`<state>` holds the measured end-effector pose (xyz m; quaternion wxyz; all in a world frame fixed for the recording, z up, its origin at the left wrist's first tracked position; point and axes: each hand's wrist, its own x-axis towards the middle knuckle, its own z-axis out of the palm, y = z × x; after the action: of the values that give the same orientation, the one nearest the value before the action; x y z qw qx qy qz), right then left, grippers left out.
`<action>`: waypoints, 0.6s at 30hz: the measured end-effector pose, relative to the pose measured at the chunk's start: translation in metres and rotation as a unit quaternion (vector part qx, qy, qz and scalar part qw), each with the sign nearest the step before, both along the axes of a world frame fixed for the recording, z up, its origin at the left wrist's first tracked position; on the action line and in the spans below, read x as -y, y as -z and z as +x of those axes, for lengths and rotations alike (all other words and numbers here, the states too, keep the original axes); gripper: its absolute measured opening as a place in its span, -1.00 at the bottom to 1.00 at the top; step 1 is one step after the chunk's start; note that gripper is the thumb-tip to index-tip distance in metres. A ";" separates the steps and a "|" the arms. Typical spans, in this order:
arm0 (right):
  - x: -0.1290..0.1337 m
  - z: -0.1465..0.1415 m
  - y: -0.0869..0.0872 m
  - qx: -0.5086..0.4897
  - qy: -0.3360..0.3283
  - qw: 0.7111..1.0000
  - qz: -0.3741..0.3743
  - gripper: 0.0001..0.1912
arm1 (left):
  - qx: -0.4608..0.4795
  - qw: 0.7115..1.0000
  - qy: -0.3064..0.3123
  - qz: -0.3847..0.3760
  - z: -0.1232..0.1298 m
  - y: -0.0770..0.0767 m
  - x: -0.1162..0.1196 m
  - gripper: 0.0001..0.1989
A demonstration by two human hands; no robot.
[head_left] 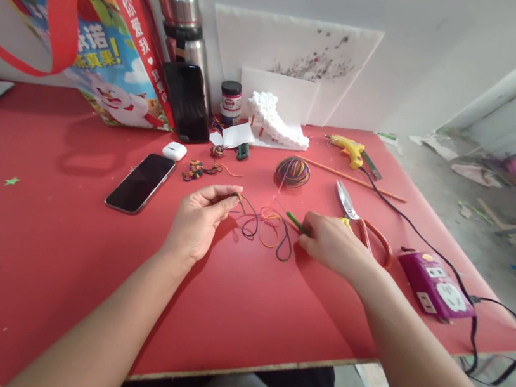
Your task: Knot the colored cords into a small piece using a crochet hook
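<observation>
My left hand (204, 218) is raised over the red table, thumb and fingertips pinched on the end of a multicoloured yarn (249, 225). From there the yarn runs right in loose loops on the tabletop, up to a round ball of the same yarn (293, 171). My right hand (328, 239) rests right of the loops, fingers closed around a slim green stick (296, 222) whose tip points left. Its far end is hidden by the hand. A small yellow piece (345, 222) shows just behind the right hand. Scissors (350, 203) with orange handles lie beyond that hand.
A purple power socket box (437, 286) and black cable are on the right. A yellow glue gun (348, 148) and thin wooden stick (360, 182) lie behind. Two phones, one flat (141, 183), one upright (187, 103), an earbud case (174, 151) and small knotted yarn pieces (196, 169) sit left.
</observation>
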<state>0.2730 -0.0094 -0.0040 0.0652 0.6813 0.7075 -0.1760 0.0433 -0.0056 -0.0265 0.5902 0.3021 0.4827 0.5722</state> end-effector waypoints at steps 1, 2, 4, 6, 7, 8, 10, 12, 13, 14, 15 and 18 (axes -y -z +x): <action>0.003 0.004 0.000 -0.006 0.013 1.000 -0.001 -0.89 | 0.003 1.000 -0.002 0.003 0.000 -0.001 0.000 -0.78; 0.007 0.009 0.000 -0.034 0.034 0.999 -0.001 -0.85 | 0.007 1.000 -0.004 0.005 0.000 -0.001 0.000 -0.78; 0.016 0.021 0.001 -0.112 0.094 0.989 -0.003 -0.80 | 0.012 1.000 -0.002 0.009 0.000 -0.003 0.000 -0.79; 0.027 0.036 0.002 -0.211 0.148 0.966 0.004 -0.79 | 0.016 1.000 0.001 0.013 -0.001 -0.004 0.000 -0.79; 0.031 0.042 0.002 -0.237 0.173 0.956 0.014 -0.75 | 0.018 1.000 0.005 0.015 -0.001 -0.005 0.000 -0.79; 0.035 0.047 0.000 -0.255 0.184 0.949 0.009 -0.66 | 0.019 1.000 0.011 0.019 -0.001 -0.005 0.000 -0.80; 0.041 0.050 -0.005 -0.300 0.170 0.938 0.036 -0.49 | 0.019 0.999 0.028 0.025 -0.001 -0.005 0.001 -0.82; 0.043 0.041 -0.012 -0.384 0.112 0.911 0.105 -0.39 | 0.021 0.998 0.052 0.031 0.000 -0.006 0.004 -0.82; 0.042 0.033 -0.014 -0.426 0.091 0.892 0.122 -0.39 | 0.025 0.997 0.061 0.033 0.001 -0.006 0.005 -0.80; 0.041 0.022 -0.015 -0.467 0.079 0.872 0.124 -0.41 | 0.031 0.996 0.069 0.036 0.003 -0.007 0.007 -0.79; 0.039 0.009 -0.015 -0.510 0.075 0.850 0.110 -0.44 | 0.037 0.996 0.076 0.039 0.004 -0.007 0.009 -0.76; 0.032 -0.025 -0.003 -0.586 0.062 0.807 0.026 -0.43 | 0.046 0.992 0.103 0.056 0.009 -0.007 0.014 -0.74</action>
<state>0.2484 -0.0415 -0.0012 -0.3906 0.4923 0.5719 -0.5273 0.0524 -0.0195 -0.0193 0.6498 0.3563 0.3887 0.5474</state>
